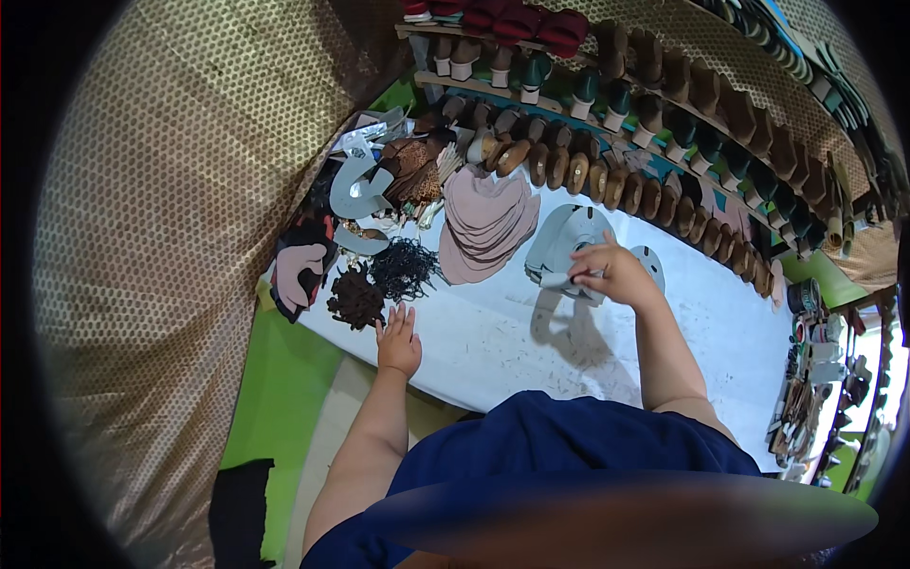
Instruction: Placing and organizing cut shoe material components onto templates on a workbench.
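Observation:
My left hand [399, 347] rests on the white table [483, 346] near its front edge, fingers spread, with nothing in it. Just beyond its fingertips lies a heap of dark brown strips [356, 299], and behind that a tangle of black strips [403, 268]. My right hand [618, 275] is over a stack of grey curved shoe pieces [557, 241]. Its thumb and fingers pinch the edge of a grey shoe piece [555, 281], which is partly hidden by the hand. Between my hands, farther back, lies a fanned stack of pink shoe pieces [485, 223].
Rows of wooden shoe lasts [578, 173] line the table's back edge, under shelves of more lasts [649, 119]. Grey curved pieces [358, 194] and brown material [412, 169] crowd the far left. Patterned cloth [180, 218] hangs at left. Tools and containers [806, 379] stand at right.

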{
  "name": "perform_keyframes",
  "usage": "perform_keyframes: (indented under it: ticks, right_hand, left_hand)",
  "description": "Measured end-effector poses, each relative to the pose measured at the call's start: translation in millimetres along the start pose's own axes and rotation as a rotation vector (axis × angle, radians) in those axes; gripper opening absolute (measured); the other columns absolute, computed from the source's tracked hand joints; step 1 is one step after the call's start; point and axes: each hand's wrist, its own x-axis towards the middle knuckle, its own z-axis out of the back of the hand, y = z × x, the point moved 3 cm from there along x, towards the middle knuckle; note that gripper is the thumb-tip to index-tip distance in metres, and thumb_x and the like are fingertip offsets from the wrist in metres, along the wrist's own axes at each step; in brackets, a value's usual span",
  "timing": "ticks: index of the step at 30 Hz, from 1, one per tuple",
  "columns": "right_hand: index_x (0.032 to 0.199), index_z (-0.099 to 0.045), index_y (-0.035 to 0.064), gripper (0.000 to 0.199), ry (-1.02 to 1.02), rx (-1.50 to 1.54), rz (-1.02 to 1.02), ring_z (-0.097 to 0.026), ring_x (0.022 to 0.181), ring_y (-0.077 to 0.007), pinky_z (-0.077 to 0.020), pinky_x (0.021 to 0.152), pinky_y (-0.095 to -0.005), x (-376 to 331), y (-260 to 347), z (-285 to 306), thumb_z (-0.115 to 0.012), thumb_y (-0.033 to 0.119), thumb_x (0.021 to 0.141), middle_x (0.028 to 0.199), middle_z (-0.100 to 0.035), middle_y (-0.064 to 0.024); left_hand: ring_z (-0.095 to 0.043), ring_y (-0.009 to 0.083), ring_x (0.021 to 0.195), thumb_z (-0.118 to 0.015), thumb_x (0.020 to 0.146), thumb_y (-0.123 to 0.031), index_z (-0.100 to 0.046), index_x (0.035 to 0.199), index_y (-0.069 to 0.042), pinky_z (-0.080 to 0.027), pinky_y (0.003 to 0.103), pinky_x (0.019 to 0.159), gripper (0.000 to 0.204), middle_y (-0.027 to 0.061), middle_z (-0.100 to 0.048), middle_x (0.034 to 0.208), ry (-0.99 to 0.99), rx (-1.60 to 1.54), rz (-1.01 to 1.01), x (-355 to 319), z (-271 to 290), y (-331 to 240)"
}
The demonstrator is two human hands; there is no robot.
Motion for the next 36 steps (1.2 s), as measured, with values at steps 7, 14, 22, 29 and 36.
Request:
perform_keyframes:
  ticks: [7,14,22,29,36]
  right_hand:
    - [0.091,-0.072,0.0113,0.012,0.470,0.208,0.207,-0.068,0.080,-0.0217,-0.0483,0.081,-0.0347,39.2,57.3,-62.5,-0.072,0.022,0.085,0.083,-0.072,-0.0037]
    - [0.116,-0.070,0.0134,0.034,0.490,0.013,0.209,-0.067,0.107,-0.0267,-0.0492,0.093,-0.0459,101.0,26.4,-252.2,-0.068,0.028,0.086,0.112,-0.072,-0.0104]
    - [0.147,-0.044,0.0211,0.064,0.196,-0.241,0.196,-0.032,0.145,-0.0348,-0.0176,0.113,-0.0692,32.7,27.8,-281.6,-0.062,0.039,0.089,0.152,-0.042,-0.0134]
    - [0.155,-0.033,0.0279,0.072,0.332,-0.448,0.324,-0.021,0.151,-0.0337,-0.0131,0.115,-0.0682,8.8,25.6,-292.1,-0.055,0.051,0.091,0.163,-0.024,-0.0104]
    - [0.155,-0.032,0.0261,0.073,0.368,-0.459,0.278,-0.021,0.151,-0.0323,-0.0123,0.116,-0.0664,10.3,30.3,-290.4,-0.055,0.052,0.090,0.162,-0.026,-0.0103]
  left_hand:
    - [-0.028,0.0293,0.148,-0.055,0.090,-0.020,-0.038,0.152,-0.015,-0.011,0.055,0.121,0.065,0.0089,-0.029,0.162,0.018,0.004,0.020,-0.9,-0.8,2.6]
    - [-0.026,0.0273,0.149,-0.055,0.090,-0.020,-0.037,0.152,-0.017,-0.011,0.055,0.121,0.065,0.0070,-0.029,0.162,0.003,-0.018,0.008,2.6,-1.2,-0.6]
    - [-0.028,0.0282,0.149,-0.054,0.090,-0.019,-0.039,0.151,-0.016,-0.013,0.056,0.121,0.063,0.0079,-0.031,0.161,-0.004,-0.024,0.016,-0.5,2.1,-0.4]
    - [-0.027,0.0285,0.149,-0.055,0.090,-0.019,-0.039,0.151,-0.016,-0.013,0.056,0.121,0.063,0.0073,-0.030,0.161,-0.016,-0.043,0.009,0.1,4.8,-0.9]
    - [-0.024,0.0277,0.150,-0.054,0.091,-0.021,-0.038,0.151,-0.013,-0.008,0.057,0.121,0.062,0.0090,-0.029,0.162,0.005,-0.023,0.017,-2.1,4.4,-1.5]
